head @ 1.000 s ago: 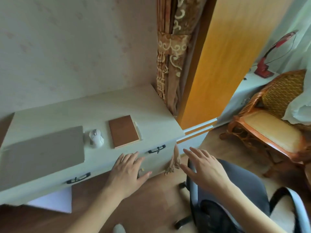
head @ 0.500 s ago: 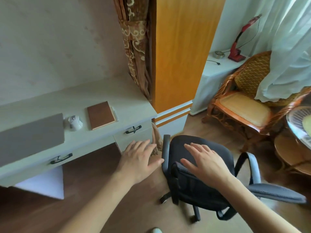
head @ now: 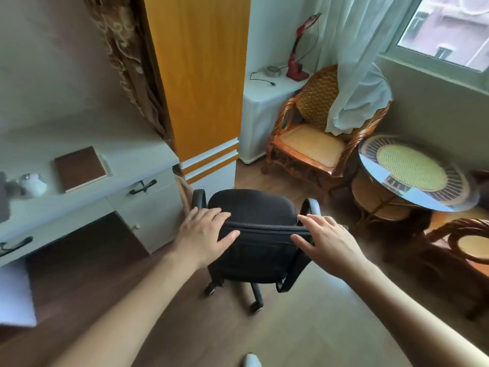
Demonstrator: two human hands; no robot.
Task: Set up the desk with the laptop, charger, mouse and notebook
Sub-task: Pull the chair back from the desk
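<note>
1. Wood-floored room; a black office chair (head: 251, 234) stands beside the pale surface (head: 111, 197).
2. Both grips spread: left hand (head: 205, 233) and right hand (head: 326, 241) reach its backrest, contact unclear. Likely next: grasp it and roll it to the surface.
3. Notebook (head: 80, 168) and mouse (head: 33, 184) lie there; drawers closed.

Two hands (head: 205, 234), one black office chair (head: 254, 207), two wicker chairs (head: 312, 139), one desk (head: 87, 205), one notebook (head: 80, 168), one mouse (head: 33, 184), one lamp (head: 299, 64).

2 bare forearms show, no sleeves; the left hand (head: 205, 233) and right hand (head: 330, 241) wear no rings or watches.
</note>
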